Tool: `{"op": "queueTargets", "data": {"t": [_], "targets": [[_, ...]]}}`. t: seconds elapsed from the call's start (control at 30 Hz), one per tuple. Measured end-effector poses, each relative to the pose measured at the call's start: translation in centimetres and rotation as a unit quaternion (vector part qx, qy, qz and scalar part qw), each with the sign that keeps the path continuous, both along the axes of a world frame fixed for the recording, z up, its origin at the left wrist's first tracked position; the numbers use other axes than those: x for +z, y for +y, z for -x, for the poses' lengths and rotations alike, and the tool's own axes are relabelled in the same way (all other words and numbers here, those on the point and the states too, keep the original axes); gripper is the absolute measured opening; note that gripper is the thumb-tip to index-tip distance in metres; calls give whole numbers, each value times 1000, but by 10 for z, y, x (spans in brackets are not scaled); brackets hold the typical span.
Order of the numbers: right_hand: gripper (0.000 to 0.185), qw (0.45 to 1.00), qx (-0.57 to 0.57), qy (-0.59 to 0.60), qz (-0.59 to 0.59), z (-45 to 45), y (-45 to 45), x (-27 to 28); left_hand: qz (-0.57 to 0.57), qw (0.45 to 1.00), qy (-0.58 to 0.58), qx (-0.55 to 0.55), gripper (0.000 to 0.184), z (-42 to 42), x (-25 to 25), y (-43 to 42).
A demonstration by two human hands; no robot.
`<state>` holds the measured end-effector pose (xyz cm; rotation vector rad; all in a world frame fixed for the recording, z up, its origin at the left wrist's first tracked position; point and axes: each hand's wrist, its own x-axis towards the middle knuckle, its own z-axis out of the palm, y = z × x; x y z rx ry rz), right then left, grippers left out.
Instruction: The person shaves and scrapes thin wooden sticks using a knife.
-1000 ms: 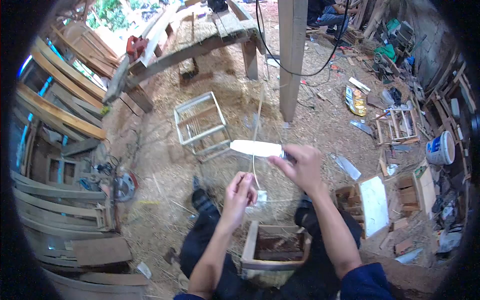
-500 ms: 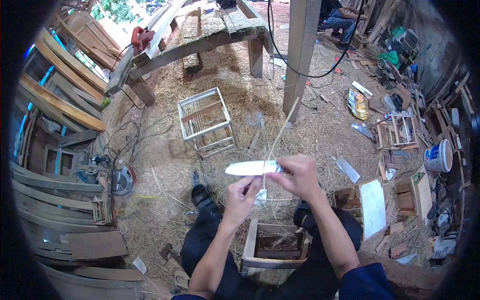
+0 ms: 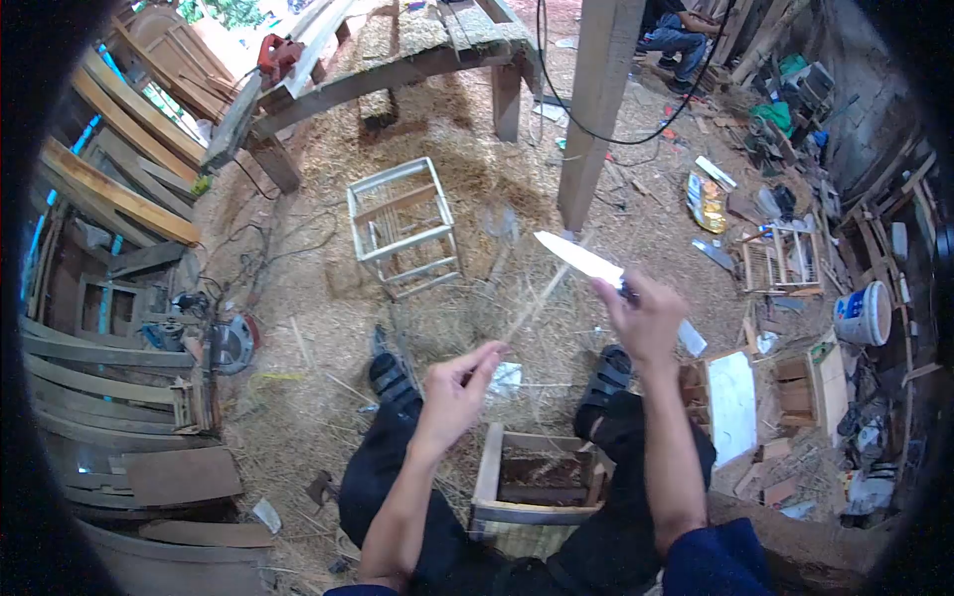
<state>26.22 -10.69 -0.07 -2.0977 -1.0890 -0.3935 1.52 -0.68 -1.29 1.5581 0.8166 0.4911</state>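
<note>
A knife with a bright blade [image 3: 581,258] points up and left from my right hand [image 3: 646,316], whose fingers are wrapped round its dark handle. My left hand [image 3: 454,399] is lower and to the left, pinching the near end of a thin pale strip [image 3: 537,301]. The strip slants up and right, and its upper part runs close to the blade; whether they touch I cannot tell. Between my legs stands a wooden frame box [image 3: 537,514], below both hands.
A slatted wooden frame [image 3: 402,228] lies ahead on the shavings. Beyond it are a workbench [image 3: 388,87] and an upright post [image 3: 596,119]. A circular saw [image 3: 236,344] lies left; a white bucket [image 3: 863,314] is right. Another person [image 3: 679,45] sits at the back.
The knife has moved up and right, away from my left hand, and its tip now points more upward. My left hand has shifted slightly left, and the strip leans further over.
</note>
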Motion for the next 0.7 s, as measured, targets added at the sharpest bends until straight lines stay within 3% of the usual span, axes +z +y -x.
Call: {"op": "queueTargets", "data": {"t": [0.03,0.13,0.23,0.27,0.37,0.4,0.43,0.5,0.6,0.7], "targets": [[39,999,-20,35,7,10,1,-5,-7,1000,-4,13,28,-2,-2,1],[33,973,198,-117,3,54,13,-6,3,1000,8,11,28,-9,0,0],[34,998,47,10,-46,7,9,-18,-21,1000,-10,20,26,-2,-1,-3],[33,993,61,-93,-26,-20,3,8,-25,999,-23,20,26,0,0,-3],[34,998,48,-13,-31,13,3,13,-10,998,-64,27,28,-1,-5,-1],[38,994,77,-78,-10,23,5,-1,-6,998,-57,32,28,-2,-7,3],[40,991,124,-43,-34,40,11,-16,-5,999,-41,32,29,-2,-3,6],[38,983,158,-92,-7,47,12,-18,-19,1000,-7,15,29,3,5,7],[36,991,45,-119,-52,-23,3,18,-19,1000,-8,3,28,12,5,7],[35,1000,15,-22,-5,7,-2,-4,-13,1000,-23,8,28,8,-15,9]]}}
